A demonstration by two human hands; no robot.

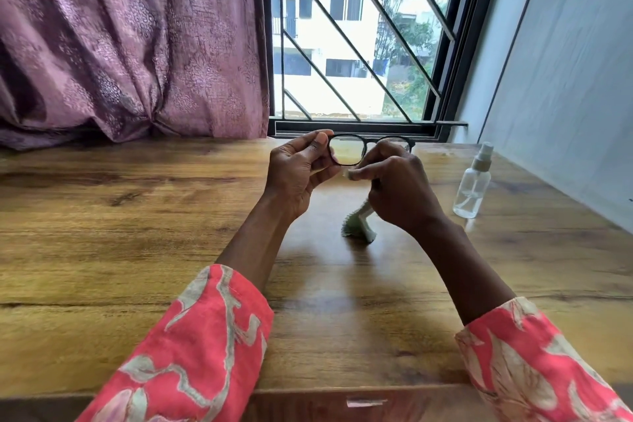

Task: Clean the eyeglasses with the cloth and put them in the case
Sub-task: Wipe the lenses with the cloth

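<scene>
We are holding the eyeglasses (356, 151) up above the wooden table (137, 216), just past the centre of view toward twelve o'clock, in front of the window sill. Our left hand (298, 171) is pinching the frame's left rim between thumb and fingers, keeping it steady. Our right hand (397, 188) is closing around the pale green cloth (358, 226), pressing a fold of it against the right lens while the loose tail is hanging down to touch the table at about six o'clock from the glasses.

To do this well, we are judging that the cloth should be sandwiching the lens front and back, moving in small circles with light pressure, while the left grip stays on the rim and off the glass. The left lens looks bare and is probably waiting its turn.

A clear spray bottle (474, 181) is standing at three o'clock, well apart. The case is not showing anywhere in view.
</scene>
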